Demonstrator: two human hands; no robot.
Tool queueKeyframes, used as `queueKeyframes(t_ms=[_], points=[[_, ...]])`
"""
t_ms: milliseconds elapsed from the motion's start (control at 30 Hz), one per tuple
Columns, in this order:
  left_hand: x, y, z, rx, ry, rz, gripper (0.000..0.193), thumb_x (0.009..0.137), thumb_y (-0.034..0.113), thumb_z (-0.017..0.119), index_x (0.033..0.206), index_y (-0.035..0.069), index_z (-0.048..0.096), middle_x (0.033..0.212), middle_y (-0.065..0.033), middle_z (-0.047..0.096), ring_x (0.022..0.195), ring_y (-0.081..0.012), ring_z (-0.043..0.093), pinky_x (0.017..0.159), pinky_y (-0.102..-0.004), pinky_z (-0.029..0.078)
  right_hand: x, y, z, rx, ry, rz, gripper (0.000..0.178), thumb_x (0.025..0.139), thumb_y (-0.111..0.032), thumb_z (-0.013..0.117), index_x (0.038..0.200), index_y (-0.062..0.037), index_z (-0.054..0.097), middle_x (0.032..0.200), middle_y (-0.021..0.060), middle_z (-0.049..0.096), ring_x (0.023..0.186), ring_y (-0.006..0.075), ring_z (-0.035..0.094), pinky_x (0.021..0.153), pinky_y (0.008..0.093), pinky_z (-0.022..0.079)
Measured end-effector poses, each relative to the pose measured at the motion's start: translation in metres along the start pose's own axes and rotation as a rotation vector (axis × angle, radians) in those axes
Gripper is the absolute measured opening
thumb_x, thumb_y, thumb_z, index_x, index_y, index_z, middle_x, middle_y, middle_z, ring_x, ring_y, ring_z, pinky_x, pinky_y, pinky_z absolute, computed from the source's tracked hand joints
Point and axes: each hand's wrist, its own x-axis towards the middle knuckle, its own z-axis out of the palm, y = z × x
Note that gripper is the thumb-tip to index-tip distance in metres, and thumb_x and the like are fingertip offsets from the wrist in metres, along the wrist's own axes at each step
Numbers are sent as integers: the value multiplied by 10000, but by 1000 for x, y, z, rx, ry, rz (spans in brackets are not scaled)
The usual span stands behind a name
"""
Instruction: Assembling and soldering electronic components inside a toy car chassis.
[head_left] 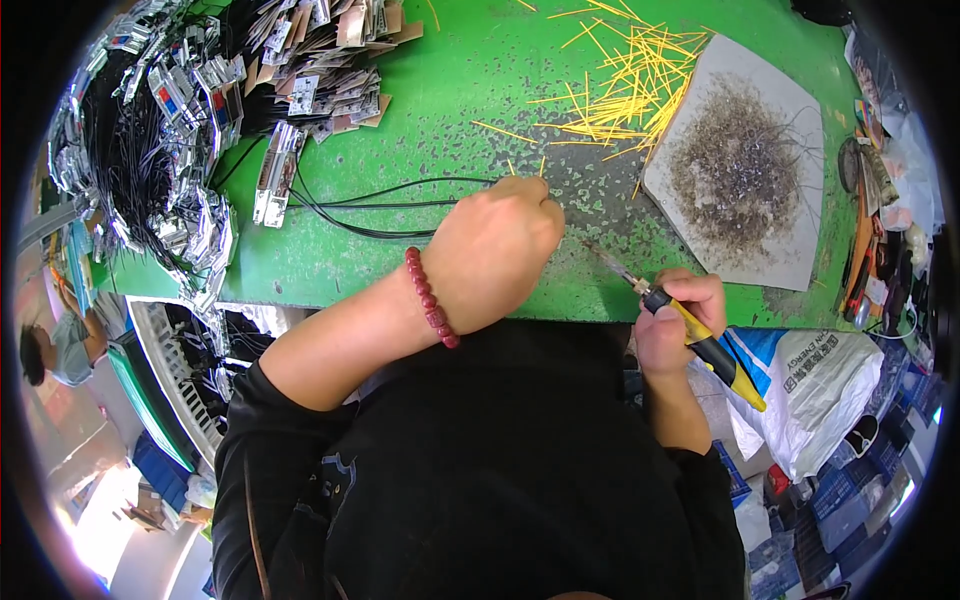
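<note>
My left hand (500,245), with a red bead bracelet (427,298) at its wrist, is closed over the green bench. Black wires (385,204) run into it from a silver metal connector part (279,175) lying to its left. Short yellow ends poke out beyond the knuckles; what they belong to is hidden by the hand. At the bench's near edge, my right hand (675,320) grips a yellow-and-black soldering iron (700,335). The iron's tip points up and left, a short way from the left hand and apart from it.
Thin yellow sticks or wires (635,85) lie scattered at the back. Right of them a grey slab (720,80) carries a pile of dark residue and wire scraps. Wired metal parts (165,140) and flat boards (335,70) are heaped back left. Tools (862,270) line the right edge.
</note>
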Motion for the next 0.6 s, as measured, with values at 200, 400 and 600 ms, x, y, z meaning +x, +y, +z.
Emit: queueKeyframes(t_ms=[200,400,600], points=[[0,-2,1,-10,-9,11,103,807,39,609,750,-10,538,806,-165,560,797,-360,591,697,-439,509,14,-14,22,-16,94,72,409,875,-257,683,1162,-22,511,815,123,610,707,156,588,627,264,454],[-3,-6,2,-34,3,12,108,806,53,624,758,0,544,805,-152,558,790,-355,591,682,-442,508,48,-7,38,-344,-253,20,278,853,14,692,1121,-50,656,849,109,701,734,175,697,668,284,551],[-4,-8,1,-60,26,25,81,806,62,631,804,17,564,812,-133,555,790,-348,587,669,-441,503,70,-6,63,-426,-390,-8,366,749,36,732,1081,-91,643,790,91,664,693,245,670,627,329,520]])
